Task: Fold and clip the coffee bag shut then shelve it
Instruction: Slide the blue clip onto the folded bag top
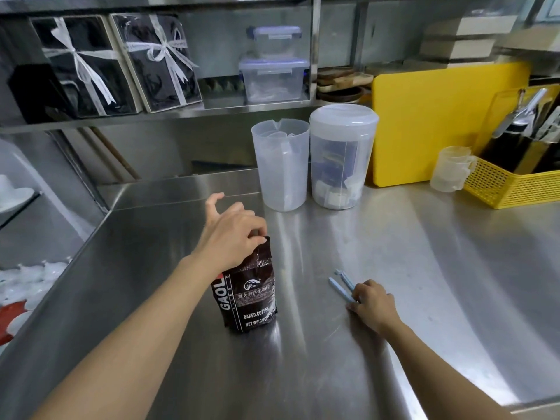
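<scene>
Right hand (374,301) closes its fingers on a pale blue plastic sealing clip (341,285) lying on the steel counter (424,253); left hand (233,234) pinches the upright dark brown coffee bag (250,294) by its unfolded top, which may tip and spill.

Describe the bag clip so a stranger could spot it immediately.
Look at the steel counter, right of the upright dark coffee bag. Under the fingers of the right hand lies the clip: a thin pale-blue plastic stick, open in a narrow V, the only blue item there.
</scene>
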`<state>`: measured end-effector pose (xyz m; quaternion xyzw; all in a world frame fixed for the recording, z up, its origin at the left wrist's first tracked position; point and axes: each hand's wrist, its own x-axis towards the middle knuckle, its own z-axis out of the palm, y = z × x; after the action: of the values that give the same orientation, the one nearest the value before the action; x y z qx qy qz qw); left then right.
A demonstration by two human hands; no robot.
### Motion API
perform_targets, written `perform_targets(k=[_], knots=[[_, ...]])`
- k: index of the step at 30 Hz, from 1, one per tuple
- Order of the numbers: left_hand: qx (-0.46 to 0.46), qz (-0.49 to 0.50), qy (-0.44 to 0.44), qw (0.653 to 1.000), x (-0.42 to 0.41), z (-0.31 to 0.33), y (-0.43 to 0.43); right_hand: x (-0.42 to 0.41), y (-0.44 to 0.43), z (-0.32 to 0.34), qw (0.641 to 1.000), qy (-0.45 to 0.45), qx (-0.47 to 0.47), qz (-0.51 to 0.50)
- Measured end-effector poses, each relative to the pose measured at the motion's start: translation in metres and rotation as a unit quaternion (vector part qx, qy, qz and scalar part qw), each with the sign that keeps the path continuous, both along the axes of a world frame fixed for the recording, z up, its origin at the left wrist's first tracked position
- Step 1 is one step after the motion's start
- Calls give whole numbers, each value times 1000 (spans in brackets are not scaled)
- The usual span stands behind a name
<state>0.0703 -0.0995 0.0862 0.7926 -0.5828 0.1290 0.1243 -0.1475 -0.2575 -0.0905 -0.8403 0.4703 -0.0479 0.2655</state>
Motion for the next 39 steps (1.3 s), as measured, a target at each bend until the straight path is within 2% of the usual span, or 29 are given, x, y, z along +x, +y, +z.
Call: perform_targets(k=[5, 9, 13, 27, 33, 39], knots=[[16, -7, 23, 1000, 3, 6, -3, 4, -8, 13, 979, -164, 110, -40], [47, -15, 19, 999, 8, 15, -5, 17, -5, 48, 948, -238, 205, 55], [52, -18, 23, 998, 10, 16, -5, 35, 2, 89, 929, -270, 213, 135], [37, -14, 28, 999, 6, 14, -8, 96, 6, 150, 927, -179, 129, 304], [22, -5, 49, 999, 3, 11, -8, 117, 11, 165, 907, -180, 171, 340], [12, 11, 47, 999, 1, 7, -8, 135, 26, 166, 897, -199, 151, 365]])
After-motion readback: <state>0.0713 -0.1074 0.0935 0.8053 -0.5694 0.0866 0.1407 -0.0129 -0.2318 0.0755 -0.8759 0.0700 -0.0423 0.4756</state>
